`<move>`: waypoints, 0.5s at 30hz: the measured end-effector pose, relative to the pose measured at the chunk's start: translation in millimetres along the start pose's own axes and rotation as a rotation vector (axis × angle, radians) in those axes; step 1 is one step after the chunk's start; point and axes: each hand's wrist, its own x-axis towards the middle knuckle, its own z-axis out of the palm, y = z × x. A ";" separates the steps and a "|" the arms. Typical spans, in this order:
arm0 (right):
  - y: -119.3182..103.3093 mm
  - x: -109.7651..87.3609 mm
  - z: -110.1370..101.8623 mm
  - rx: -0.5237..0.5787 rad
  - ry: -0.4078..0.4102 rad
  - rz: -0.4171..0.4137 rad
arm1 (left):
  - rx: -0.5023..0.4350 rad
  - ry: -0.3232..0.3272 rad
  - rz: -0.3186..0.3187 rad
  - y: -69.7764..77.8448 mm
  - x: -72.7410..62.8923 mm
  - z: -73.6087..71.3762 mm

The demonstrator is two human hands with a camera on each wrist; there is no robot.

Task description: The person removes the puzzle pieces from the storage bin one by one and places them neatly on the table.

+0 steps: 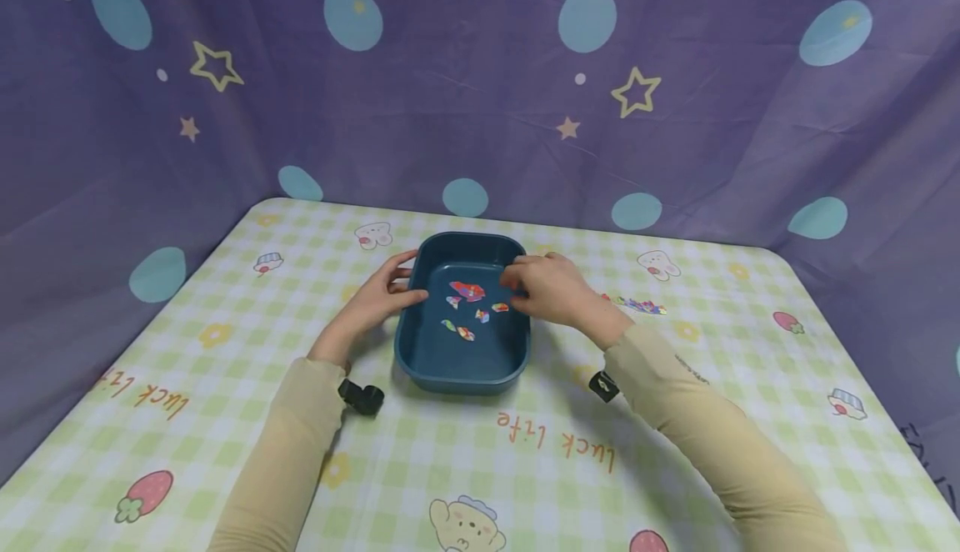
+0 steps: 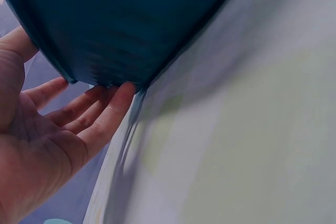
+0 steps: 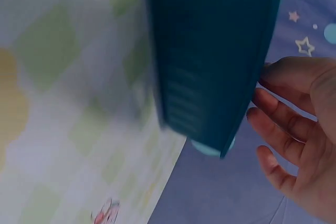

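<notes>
A dark teal plastic bin (image 1: 462, 383) sits on the table, its long sides running away from me. My left hand (image 1: 378, 292) grips its left rim, thumb over the edge. In the left wrist view the left fingers (image 2: 107, 124) touch the outer wall. My right hand (image 1: 551, 287) reaches over the right rim, fingertips inside; nothing shows between them. Loosely bent right fingers (image 3: 278, 127) appear beside the rim in the right wrist view, their tips partly hidden. Several small colourful flat pieces lie on the bin's floor, including a red one (image 1: 468, 291) and an orange one (image 1: 500, 308).
More colourful flat pieces (image 1: 636, 305) lie in a row on the table right of the bin, partly behind the right forearm. A green-and-white checked cloth (image 1: 247, 419) with printed figures covers the table. A purple curtain (image 1: 480, 93) hangs behind it.
</notes>
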 end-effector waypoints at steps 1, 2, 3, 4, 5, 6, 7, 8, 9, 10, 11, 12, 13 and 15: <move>-2.6 2.0 1.4 -0.003 -0.008 -0.005 | -0.002 -0.004 -0.004 4.0 -2.0 0.5; -5.3 3.9 2.8 -0.007 -0.015 -0.010 | -0.002 -0.006 -0.002 4.2 -2.0 0.6; -7.6 5.8 4.5 -0.011 -0.021 -0.016 | -0.003 -0.007 -0.002 4.1 -1.8 0.6; -10.3 7.5 5.7 -0.015 -0.028 -0.023 | -0.006 -0.008 -0.001 3.6 -1.2 0.5; -12.7 9.3 7.3 -0.019 -0.035 -0.029 | -0.006 -0.009 0.001 3.1 -0.9 0.5; -15.1 11.0 9.0 -0.019 -0.041 -0.033 | -0.005 -0.010 0.004 2.3 -0.3 0.4; -17.3 12.6 10.6 -0.019 -0.047 -0.036 | -0.009 -0.010 0.004 0.1 1.1 0.0; -19.4 13.9 12.1 -0.019 -0.052 -0.040 | -0.012 -0.009 0.003 -2.6 2.7 -0.4; -21.5 15.1 13.7 -0.018 -0.058 -0.041 | -0.016 -0.007 0.002 -5.6 4.5 -0.8; -23.4 16.2 15.3 -0.020 -0.065 -0.042 | -0.016 -0.006 0.002 -8.9 6.3 -1.3; -25.3 17.2 16.9 -0.021 -0.073 -0.042 | -0.016 -0.003 0.002 -11.7 7.5 -1.7; -27.1 18.0 18.2 -0.024 -0.081 -0.042 | -0.015 -0.001 0.000 -15.0 9.4 -2.3; -28.8 18.9 19.6 -0.029 -0.091 -0.044 | -0.015 0.001 -0.001 -18.0 10.7 -2.7; -32.1 20.4 22.3 -0.037 -0.114 -0.049 | -0.005 0.005 0.004 -20.9 11.7 -3.0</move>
